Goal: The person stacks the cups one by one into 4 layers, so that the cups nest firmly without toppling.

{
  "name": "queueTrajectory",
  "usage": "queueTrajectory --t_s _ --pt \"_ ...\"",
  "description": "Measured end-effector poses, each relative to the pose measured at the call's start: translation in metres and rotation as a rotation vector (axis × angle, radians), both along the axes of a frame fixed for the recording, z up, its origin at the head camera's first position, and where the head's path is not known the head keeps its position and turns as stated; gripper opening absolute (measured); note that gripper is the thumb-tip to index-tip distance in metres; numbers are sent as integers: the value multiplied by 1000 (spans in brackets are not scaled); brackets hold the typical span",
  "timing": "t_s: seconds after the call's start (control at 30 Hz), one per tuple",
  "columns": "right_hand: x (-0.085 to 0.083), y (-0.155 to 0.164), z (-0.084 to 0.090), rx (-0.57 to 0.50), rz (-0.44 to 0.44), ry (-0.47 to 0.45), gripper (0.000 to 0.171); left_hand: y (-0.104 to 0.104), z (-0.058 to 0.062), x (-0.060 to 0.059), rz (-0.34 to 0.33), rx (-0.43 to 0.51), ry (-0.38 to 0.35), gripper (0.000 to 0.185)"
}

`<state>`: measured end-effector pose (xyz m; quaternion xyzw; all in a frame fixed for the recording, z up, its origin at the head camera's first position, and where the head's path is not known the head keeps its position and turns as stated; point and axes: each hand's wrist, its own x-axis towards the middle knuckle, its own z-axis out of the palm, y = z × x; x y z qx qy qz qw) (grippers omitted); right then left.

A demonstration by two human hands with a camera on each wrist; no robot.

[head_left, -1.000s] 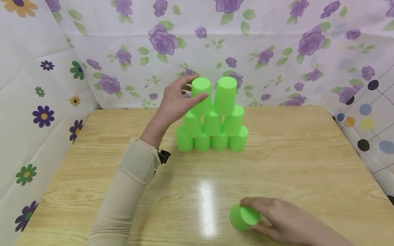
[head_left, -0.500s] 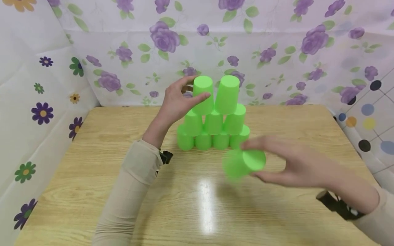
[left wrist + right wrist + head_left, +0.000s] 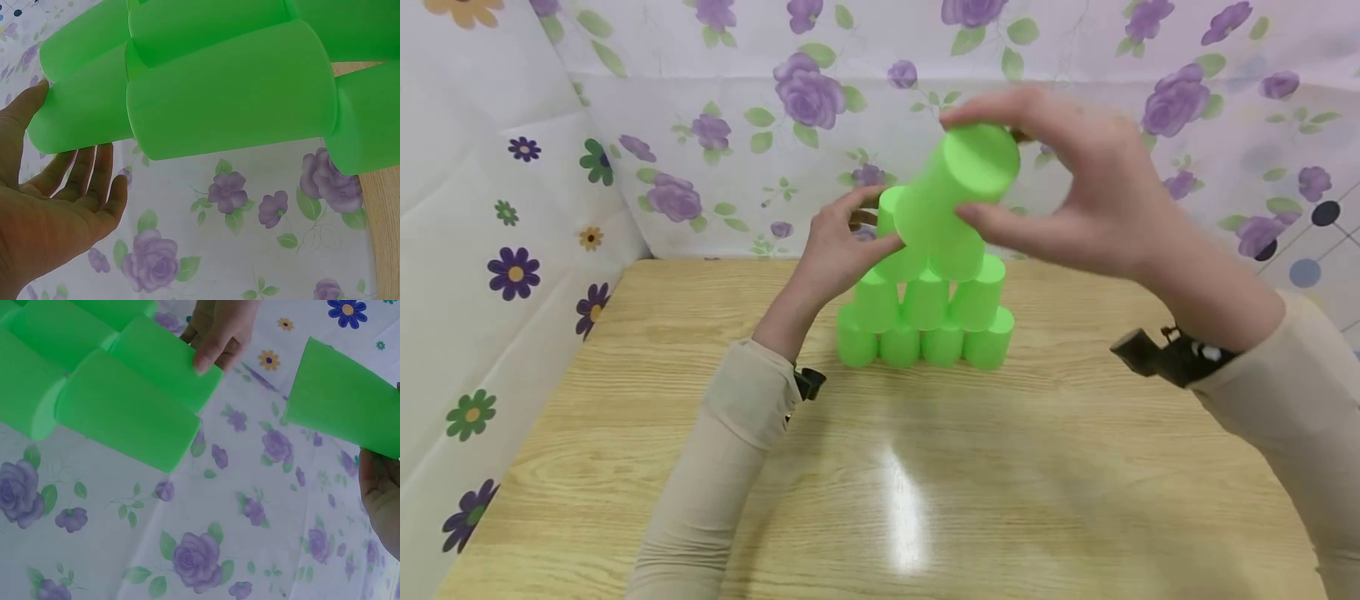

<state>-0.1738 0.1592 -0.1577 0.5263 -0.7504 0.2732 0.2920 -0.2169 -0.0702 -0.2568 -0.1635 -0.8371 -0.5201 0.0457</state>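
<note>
A pyramid of upside-down green plastic cups (image 3: 927,302) stands on the wooden table: several in the bottom row, three above, then two. My left hand (image 3: 837,247) holds the left cup of the top row (image 3: 81,106), thumb on one side and fingers on the other. Raised in front of the pyramid's top, my right hand (image 3: 1097,187) grips another green cup (image 3: 961,179) between thumb and fingers. That cup is tilted, its closed base towards the head camera, and it partly hides the top row. In the right wrist view the held cup (image 3: 340,403) is apart from the stack.
The wooden table (image 3: 1037,467) reaches to a back wall hung with purple-flowered cloth (image 3: 715,217). Another flowered cloth (image 3: 467,333) hangs at the left, and a dotted one is at the right. Dark wrist cameras (image 3: 1172,358) are strapped to both wrists.
My right hand has lifted its cup from the near table area up and away to the height of the pyramid's top. My left hand stays at the upper left cup.
</note>
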Motion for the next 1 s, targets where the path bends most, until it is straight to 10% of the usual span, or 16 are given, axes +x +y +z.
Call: queueTrajectory --t_s 0.37,0.8,1.0 --pt "-32 -25 19 57 -308 -214 47 -1 -1 0 7 -33 9 59" --pt "-58 -31 8 4 -400 -600 44 1 -2 -1 1 -40 4 59" --pt "-62 -32 4 12 -427 -609 45 0 -3 0 17 -40 2 60"
